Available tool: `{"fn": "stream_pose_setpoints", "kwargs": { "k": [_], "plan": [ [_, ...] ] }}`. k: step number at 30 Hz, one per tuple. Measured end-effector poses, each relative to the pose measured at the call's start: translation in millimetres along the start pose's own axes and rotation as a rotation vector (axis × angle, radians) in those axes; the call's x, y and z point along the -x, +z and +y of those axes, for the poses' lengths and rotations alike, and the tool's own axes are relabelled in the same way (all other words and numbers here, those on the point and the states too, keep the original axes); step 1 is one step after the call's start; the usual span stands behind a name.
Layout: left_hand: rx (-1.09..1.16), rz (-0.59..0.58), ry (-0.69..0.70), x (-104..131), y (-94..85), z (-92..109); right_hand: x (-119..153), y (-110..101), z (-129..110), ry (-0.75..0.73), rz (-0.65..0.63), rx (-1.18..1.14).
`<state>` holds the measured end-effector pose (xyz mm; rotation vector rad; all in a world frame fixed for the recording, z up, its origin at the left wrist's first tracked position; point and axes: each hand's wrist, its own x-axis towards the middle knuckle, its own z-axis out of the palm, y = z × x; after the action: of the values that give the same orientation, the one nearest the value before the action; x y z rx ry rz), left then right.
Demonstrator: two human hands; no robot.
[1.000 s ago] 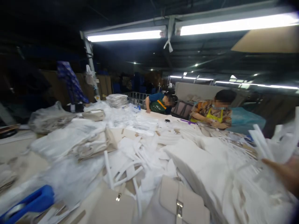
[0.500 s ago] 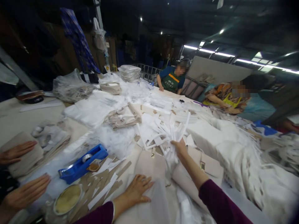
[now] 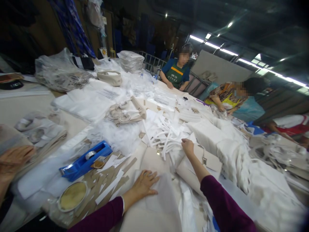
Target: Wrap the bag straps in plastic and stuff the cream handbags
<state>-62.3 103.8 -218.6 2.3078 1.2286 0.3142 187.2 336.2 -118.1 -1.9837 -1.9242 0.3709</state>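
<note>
Spreading the left hand on a translucent sheet, right hand at the white strips

I have my left hand (image 3: 142, 184) open, fingers fanned and palm down on a translucent white sheet (image 3: 166, 196) that lies over cream material. Just beyond those fingers is a cream flap bag (image 3: 152, 161) with a small gold-toned clasp (image 3: 158, 152); I cannot tell whether it is one piece with what lies under the sheet.

My right hand (image 3: 187, 147) is further out, its fingers curled narrow — I cannot tell from here whether they grip anything. It is at the near right side of a tangle of white strips (image 3: 166, 130). Just below and right of it, a second cream bag (image 3: 190, 170) lies tilted, a metal buckle (image 3: 204, 160) on its flap, my right forearm crossing over it.

Left of my left hand I see a blue tape dispenser (image 3: 82, 164), with brown and white cut strips (image 3: 113, 185) between the two. Further left, at the edge of view, a co-worker's hand (image 3: 16, 158) is by some beige fabric — not one of mine. Well beyond both hands, a person in a green apron (image 3: 177, 75) is at the far side of the table.
</note>
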Motion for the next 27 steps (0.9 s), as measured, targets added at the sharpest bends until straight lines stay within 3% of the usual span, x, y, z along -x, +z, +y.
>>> {"fn": "stream_pose_setpoints", "kwargs": {
  "k": [12, 19, 23, 25, 27],
  "plan": [
    [-0.072, -0.031, 0.004, -4, -11.5, 7, -9, 28, 8, -0.146, -0.084, 0.364],
    [-0.081, -0.003, 0.022, -4, -5.9, 5, -32, 0, 17, -0.234, -0.109, 0.434],
    [-0.069, 0.006, 0.010, -3, -4.5, 7, -19, -24, -7, -0.253, 0.006, 0.339],
    [-0.072, 0.008, 0.009, -4, -3.3, 7, 4, -29, -29, -0.247, 0.074, 0.157],
    [-0.076, 0.014, 0.011, -4, -2.2, 7, 38, -25, -54, -0.269, 0.025, -0.043]
  ]
}}
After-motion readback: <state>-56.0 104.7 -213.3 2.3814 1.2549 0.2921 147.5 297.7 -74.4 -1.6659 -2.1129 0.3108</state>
